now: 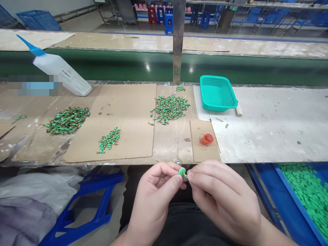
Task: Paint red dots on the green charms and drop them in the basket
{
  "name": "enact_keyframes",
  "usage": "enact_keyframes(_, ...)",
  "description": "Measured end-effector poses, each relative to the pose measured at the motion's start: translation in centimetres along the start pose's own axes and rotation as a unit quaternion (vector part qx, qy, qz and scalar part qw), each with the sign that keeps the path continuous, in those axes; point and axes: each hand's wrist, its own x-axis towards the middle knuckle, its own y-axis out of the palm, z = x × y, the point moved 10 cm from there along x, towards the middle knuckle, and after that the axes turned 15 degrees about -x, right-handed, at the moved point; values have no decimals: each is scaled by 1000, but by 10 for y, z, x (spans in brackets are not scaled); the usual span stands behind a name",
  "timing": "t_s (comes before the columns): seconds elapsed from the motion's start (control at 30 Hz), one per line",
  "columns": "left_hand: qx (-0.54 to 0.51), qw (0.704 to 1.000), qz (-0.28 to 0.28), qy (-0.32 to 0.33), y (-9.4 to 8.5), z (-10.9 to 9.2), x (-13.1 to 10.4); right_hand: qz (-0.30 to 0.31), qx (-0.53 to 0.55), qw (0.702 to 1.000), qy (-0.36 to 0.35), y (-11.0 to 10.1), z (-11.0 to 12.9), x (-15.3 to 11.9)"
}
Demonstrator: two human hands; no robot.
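Observation:
Just below the table's front edge, my left hand (156, 196) pinches a green disc (181, 172) between thumb and fingers. My right hand (225, 198) meets it from the right, its fingertips closed on a small green and gold piece (185, 175) at the disc's face. On the table beyond lie a pile of green and gold pieces (170, 107), a smaller pile (109, 139) on cardboard and a larger pile (67, 120) to the left. A small red cup (207, 138) of reddish liquid stands on a cardboard piece, with a thin stick (215, 136) beside it.
A teal basket (217, 94) sits behind the cup. At the back left, a white bottle (61, 71) with a blue nozzle leans. A metal post (178, 41) rises behind the table. Lower right, a blue tray (294, 201) holds many green discs; a blue stool (102, 201) is lower left.

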Motion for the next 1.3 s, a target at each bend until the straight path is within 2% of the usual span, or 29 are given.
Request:
enact_keyframes(0.43, 59, 991, -17, 117, 2, -23, -3, 15, -30, 999, -28, 5, 7, -5)
enact_keyframes(0.6, 86, 979, -24, 182, 9, -37, -9, 17, -36, 998, -40, 4, 11, -5)
enact_keyframes(0.87, 181, 951, -45, 245, 8, -44, -23, 16, -52, 997, -57, 3, 14, -7)
enact_keyframes(1.07, 194, 947, -42, 253, 8, -47, -25, -5, -64, 996, -69, -1, 15, -6)
enact_keyframes(1.3, 186, 950, -29, 248, 6, -43, -25, 0, -64, 996, -69, -1, 18, -5)
